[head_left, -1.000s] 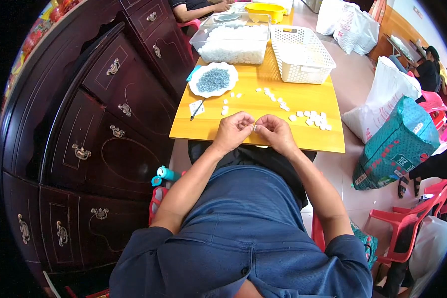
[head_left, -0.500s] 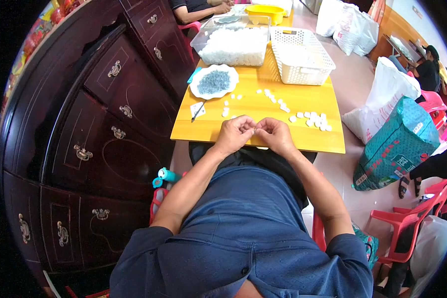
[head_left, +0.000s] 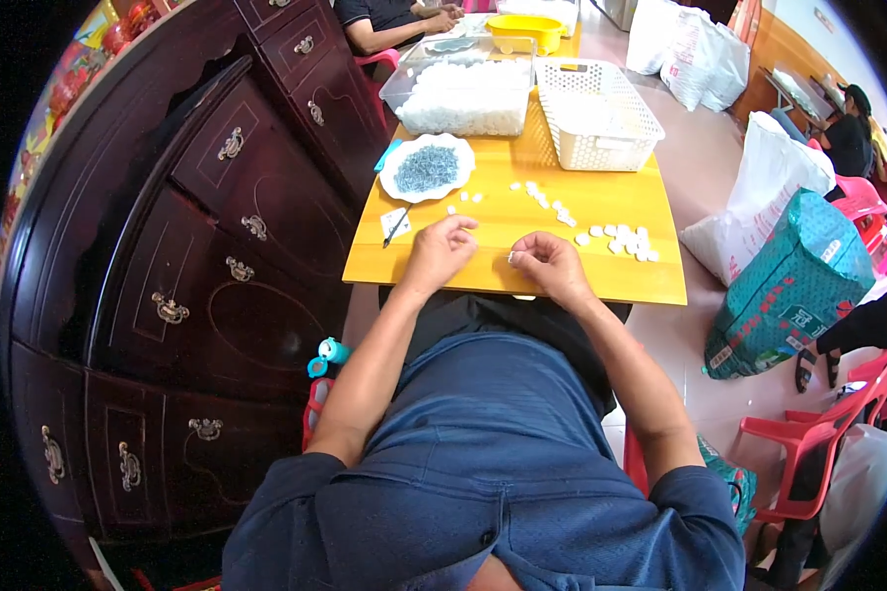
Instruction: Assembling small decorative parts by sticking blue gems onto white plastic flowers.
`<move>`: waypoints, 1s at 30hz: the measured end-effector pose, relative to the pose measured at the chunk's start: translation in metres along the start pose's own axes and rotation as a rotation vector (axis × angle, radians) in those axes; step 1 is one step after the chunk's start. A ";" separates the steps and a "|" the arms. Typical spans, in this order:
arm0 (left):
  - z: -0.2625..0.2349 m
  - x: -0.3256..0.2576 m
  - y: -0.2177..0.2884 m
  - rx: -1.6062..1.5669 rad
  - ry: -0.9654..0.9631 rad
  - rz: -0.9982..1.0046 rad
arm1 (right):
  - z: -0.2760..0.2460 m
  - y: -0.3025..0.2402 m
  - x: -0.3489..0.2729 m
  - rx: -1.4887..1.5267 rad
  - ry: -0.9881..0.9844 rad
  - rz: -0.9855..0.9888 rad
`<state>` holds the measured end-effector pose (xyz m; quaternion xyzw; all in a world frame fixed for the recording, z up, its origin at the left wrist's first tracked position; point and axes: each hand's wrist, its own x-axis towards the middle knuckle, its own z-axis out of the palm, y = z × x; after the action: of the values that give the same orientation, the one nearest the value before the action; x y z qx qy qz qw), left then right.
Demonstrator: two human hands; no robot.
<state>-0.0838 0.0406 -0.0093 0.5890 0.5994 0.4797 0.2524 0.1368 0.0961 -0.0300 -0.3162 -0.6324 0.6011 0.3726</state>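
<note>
At the near edge of the yellow wooden table, my right hand pinches a tiny white piece between thumb and forefinger. My left hand is over the tabletop to its left, fingers curved and apart, with nothing visible in them. Just beyond the left fingertips lies a small white piece; the hand covers part of the tabletop there. Several small white pieces are grouped at the right, and a loose row of white pieces lies farther back. A scalloped white plate holds a heap of slender grey-blue pieces.
Behind the plate stands a clear bin full of white pieces, beside a perforated white basket. A dark pen-like tool lies left. Dark wooden drawers flank the table's left; a teal bag stands right. Another person's arm is beyond.
My hands, which met at the table edge, have parted. The left moved leftward and its fingers spread; the right stayed near its place with a tiny white piece in its pinch.
</note>
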 end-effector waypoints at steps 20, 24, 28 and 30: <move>-0.020 0.015 -0.007 0.646 0.152 0.081 | -0.003 -0.005 0.000 0.091 -0.015 0.023; -0.015 0.010 -0.009 0.211 0.098 -0.051 | -0.002 -0.010 -0.002 0.135 -0.010 0.030; -0.008 0.004 0.010 -0.213 -0.030 -0.109 | -0.002 -0.021 -0.005 0.227 -0.007 0.063; -0.004 -0.003 0.020 -0.260 -0.089 -0.125 | -0.003 -0.021 -0.005 0.225 -0.012 0.075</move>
<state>-0.0776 0.0337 0.0086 0.5337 0.5558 0.5101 0.3821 0.1427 0.0915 -0.0095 -0.2922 -0.5510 0.6836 0.3791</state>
